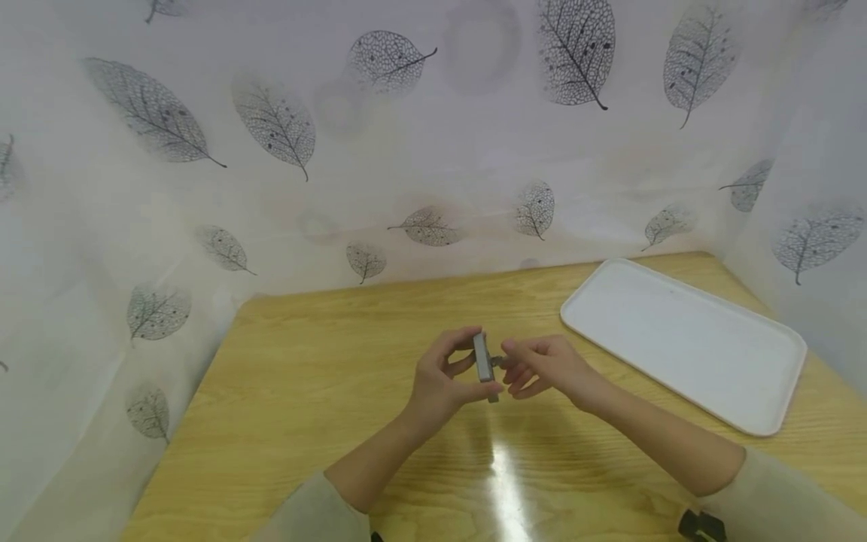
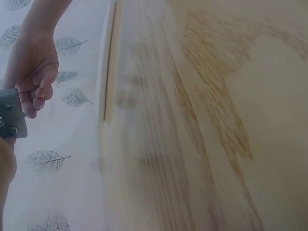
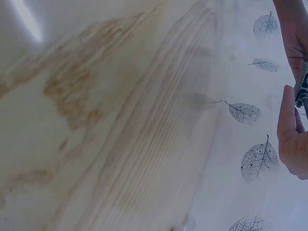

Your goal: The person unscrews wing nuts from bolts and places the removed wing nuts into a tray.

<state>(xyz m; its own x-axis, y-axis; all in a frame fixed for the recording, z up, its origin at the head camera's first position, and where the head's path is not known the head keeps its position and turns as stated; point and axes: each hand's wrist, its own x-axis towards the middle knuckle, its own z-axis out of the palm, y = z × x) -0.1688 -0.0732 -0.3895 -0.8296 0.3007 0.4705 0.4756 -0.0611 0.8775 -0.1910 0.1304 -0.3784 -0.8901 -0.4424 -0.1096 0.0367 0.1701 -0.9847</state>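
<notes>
Over the middle of the table, my left hand (image 1: 440, 380) grips a small grey metal block (image 1: 483, 357) between thumb and fingers, its narrow side upright. A short metal stem (image 1: 497, 361) sticks out of the block's right side. My right hand (image 1: 549, 365) pinches the stem's end with thumb and forefinger, the other fingers loosely bent. In the left wrist view the block (image 2: 12, 115) shows round holes or screw heads on its face, cut off by the frame's edge. The right wrist view shows metal fittings (image 3: 302, 89) between both hands. The block's exact kind cannot be made out.
A white rectangular tray (image 1: 684, 342) lies at the right rear of the wooden table (image 1: 305, 391). White cloth with grey leaf prints (image 1: 474, 150) stands behind and along both sides. A dark object (image 1: 702, 525) shows beside the right sleeve at the bottom edge.
</notes>
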